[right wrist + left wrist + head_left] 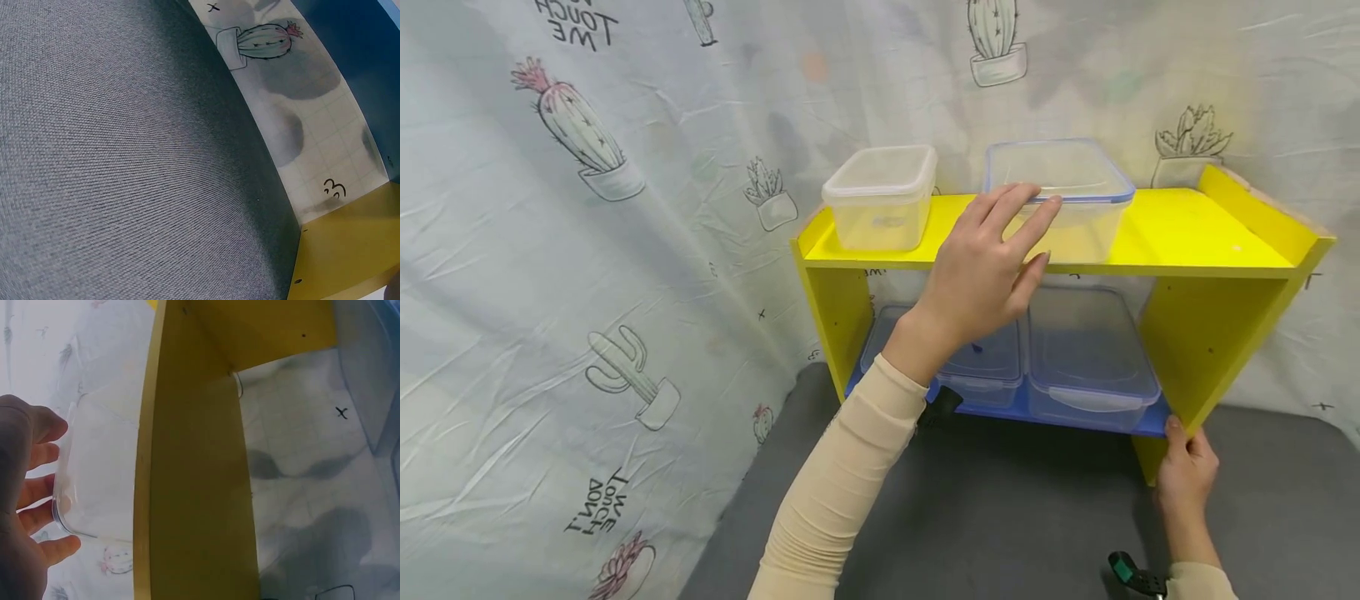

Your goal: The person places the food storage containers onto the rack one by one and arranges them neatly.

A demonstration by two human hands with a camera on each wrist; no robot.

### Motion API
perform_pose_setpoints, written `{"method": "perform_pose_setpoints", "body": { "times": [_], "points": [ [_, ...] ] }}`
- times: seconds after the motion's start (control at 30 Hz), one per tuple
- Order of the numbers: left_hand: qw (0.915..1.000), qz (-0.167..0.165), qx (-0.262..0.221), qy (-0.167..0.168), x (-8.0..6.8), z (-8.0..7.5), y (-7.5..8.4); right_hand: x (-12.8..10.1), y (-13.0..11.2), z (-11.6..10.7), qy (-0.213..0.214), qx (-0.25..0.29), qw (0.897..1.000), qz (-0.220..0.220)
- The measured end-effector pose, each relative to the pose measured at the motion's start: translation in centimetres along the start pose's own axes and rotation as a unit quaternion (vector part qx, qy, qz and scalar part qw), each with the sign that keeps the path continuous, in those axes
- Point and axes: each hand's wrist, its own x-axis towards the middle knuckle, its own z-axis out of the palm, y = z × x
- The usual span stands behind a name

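A yellow shelf unit (1225, 333) with a blue lower board (992, 412) stands on the dark grey surface. On its top, a clear lidded container with a blue rim (1067, 167) sits right of the middle. My left hand (981, 267) reaches up to that container's front left corner, fingers spread and partly straight; whether they press on it I cannot tell. In the left wrist view, the fingertips (40, 487) lie along the container's edge. My right hand (1187, 471) grips the lower front edge of the right side panel, thumb in front. The right wrist view shows almost none of that hand.
A smaller clear container with a whitish lid (880, 200) stands on the top left. Two lidded containers (1090, 350) sit side by side on the lower board. A cactus-printed curtain (662, 275) hangs behind and left. Grey cloth (125, 156) covers the surface below.
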Motion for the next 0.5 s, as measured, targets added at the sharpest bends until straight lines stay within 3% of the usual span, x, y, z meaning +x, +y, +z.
{"method": "perform_pose_setpoints", "body": {
  "times": [0.4,0.5],
  "points": [
    [0.9985,-0.010,-0.050,-0.021,-0.4,0.4,-1.3,-0.1,0.3,1.0,-0.009,0.009,1.000,0.003],
    [0.9975,-0.002,-0.070,-0.006,-1.0,0.7,-1.5,0.0,0.2,1.0,-0.017,0.018,1.000,-0.004]
  ]
}}
